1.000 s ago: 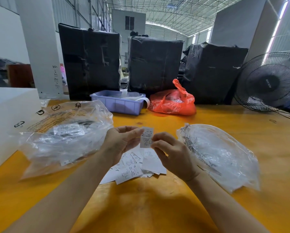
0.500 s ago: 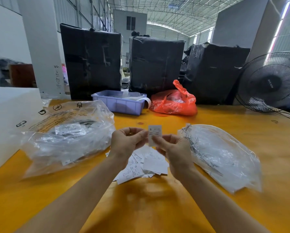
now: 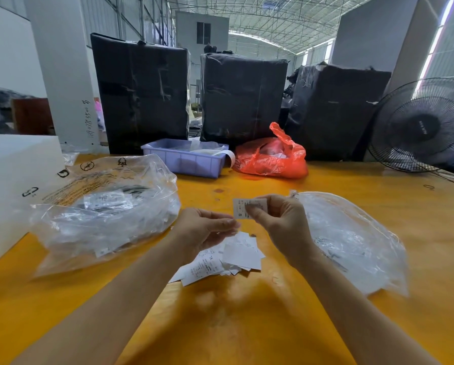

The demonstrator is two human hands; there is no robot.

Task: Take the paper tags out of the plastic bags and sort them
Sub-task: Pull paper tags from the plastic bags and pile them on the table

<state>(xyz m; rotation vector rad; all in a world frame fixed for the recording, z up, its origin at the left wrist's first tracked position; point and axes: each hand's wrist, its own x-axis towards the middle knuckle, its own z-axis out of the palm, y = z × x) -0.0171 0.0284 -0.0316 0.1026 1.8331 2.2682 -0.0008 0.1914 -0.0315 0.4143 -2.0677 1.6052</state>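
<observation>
The scene is carried by a yellow-orange table [image 3: 273, 325], and the largest share of unfinished work is seen on its left side: a bulky clear plastic bag [image 3: 102, 214] is still stuffed with smaller packets, through whose film printed tags can be made out, so most of the stock is judged not yet emptied. On the right a flatter clear bag [image 3: 352, 243] is laid; its contents are blurred, and whether tags remain in it cannot be told. Between the two bags, close to the table's near edge, a loose pile of paper tags [image 3: 228, 259] is heaped, overlapping and unordered; extraction is therefore judged under way, while no separate, orderly stacks are visible, so the sorting appears barely begun. Above that pile a single paper tag [image 3: 249, 207], marked with an "S", is pinched upright between thumb and fingers of the right hand [image 3: 281, 227]. The left hand [image 3: 204, 230] is held just beside it with fingers loosely curled; its fingertips lie near the tag's lower corner, but contact with the tag cannot be confirmed. The tag in hand is judged to be under inspection before placement. At the far edge a lilac tray [image 3: 186, 160] and a red bag [image 3: 273, 156] are set, apparently unused.
</observation>
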